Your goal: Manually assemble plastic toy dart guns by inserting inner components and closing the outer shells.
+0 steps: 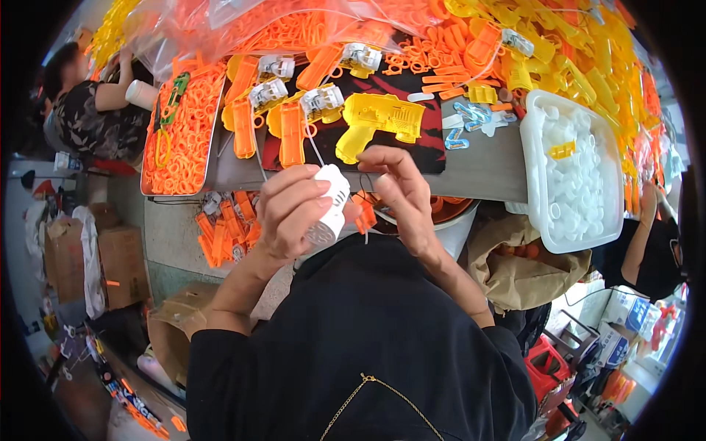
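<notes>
The person's left hand [294, 209] is wrapped around a small white plastic housing [331, 209], fingers clamped on it from the 9 o'clock side, with its perforated round face pointing down toward 6 o'clock. Its long axis runs roughly 12 to 6, tilted a bit. The right hand [401, 195] sits just beside it at 3 o'clock, fingertips pinched together on something thin; it looks like a fine wire, too small to say for sure. A small orange piece [364, 213] sits between the two hands, touching or nearly touching the housing. So the housing belongs to the left hand, and the right works in from the side, close but not gripping it.

Going outward: at 12 o'clock from the hands, on a dark mat [434, 158], lies a yellow toy gun shell [379, 121], barrel pointing toward 3 o'clock. Left of it are orange shell halves [292, 132] with white motor units [322, 99]. At 10 o'clock there's a metal tray [209, 169] of orange rings, and at 2 o'clock a white tub [531, 169] full of white caps. Another person [92, 110] works at the far 10 o'clock corner, and someone's arm [640, 242] shows at 3 o'clock.
</notes>
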`<state>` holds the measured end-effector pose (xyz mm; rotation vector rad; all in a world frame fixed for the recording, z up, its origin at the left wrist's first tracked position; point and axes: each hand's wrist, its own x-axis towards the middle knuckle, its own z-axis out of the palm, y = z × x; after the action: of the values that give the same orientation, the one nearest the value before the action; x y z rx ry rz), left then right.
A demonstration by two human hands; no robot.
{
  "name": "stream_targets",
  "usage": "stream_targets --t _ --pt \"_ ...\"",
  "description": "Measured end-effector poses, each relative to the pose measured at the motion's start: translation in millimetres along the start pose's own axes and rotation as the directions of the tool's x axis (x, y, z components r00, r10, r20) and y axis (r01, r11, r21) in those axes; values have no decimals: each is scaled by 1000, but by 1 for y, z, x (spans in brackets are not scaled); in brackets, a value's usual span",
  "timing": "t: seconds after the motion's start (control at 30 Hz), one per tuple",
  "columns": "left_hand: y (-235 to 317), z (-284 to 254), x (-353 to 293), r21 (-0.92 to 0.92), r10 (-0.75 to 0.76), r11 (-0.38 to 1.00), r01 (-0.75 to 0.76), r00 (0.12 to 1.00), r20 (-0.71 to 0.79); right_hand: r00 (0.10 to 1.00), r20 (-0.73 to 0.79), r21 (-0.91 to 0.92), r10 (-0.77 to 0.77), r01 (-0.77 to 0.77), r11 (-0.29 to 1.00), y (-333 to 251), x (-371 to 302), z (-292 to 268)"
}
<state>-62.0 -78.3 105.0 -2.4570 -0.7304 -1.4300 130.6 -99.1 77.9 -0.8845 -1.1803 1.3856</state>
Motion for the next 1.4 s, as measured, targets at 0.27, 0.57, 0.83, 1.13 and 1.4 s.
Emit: stream_targets --t 0.27,0.57,0.83,1.13,1.4 --pt "-4 30 12 -15 -9 1000 8 997 -78 905 -203 -519 -373 223 825 15 -17 -6" --pt "-8 50 17 -44 -83 996 77 984 -157 702 -232 -654 -673 399 642 31 -18 -3" --pt "-2 61 17 -72 -93 994 81 981 -169 745 -325 -635 -582 283 718 8 8 0" --pt "7 72 -6 -194 28 978 -76 971 -236 989 -144 249 44 -7 968 -6 5 -11" --pt "-35 61 -22 -163 234 962 -218 968 92 961 -261 139 -95 134 981 -23 -7 -69"
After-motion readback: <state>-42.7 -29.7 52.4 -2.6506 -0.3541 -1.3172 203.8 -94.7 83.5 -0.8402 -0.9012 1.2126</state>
